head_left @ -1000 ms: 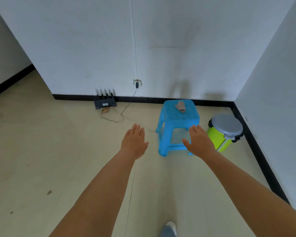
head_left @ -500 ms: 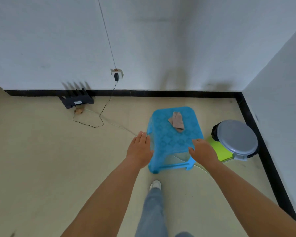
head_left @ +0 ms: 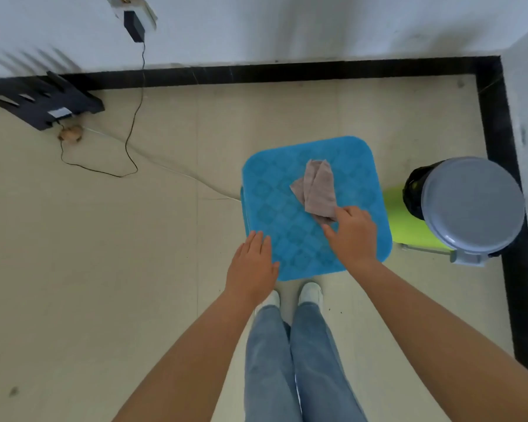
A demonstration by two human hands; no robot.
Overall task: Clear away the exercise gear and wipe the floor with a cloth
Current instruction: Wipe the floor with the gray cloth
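Cloth (head_left: 317, 190), crumpled and grey-beige, lies on the blue stool (head_left: 275, 214) in the room's far right corner. Our right hand (head_left: 352, 236) is at its near edge, fingers bent onto the fabric; we cannot tell whether they have closed on it. Our left hand (head_left: 252, 269) hangs flat and spread over the stool's near left corner. Just right of the stool: a green bin with a grey lid (head_left: 473, 205). Far left: a black router (head_left: 43, 102), its cable (head_left: 131, 123) looping across the floor (head_left: 104, 254).
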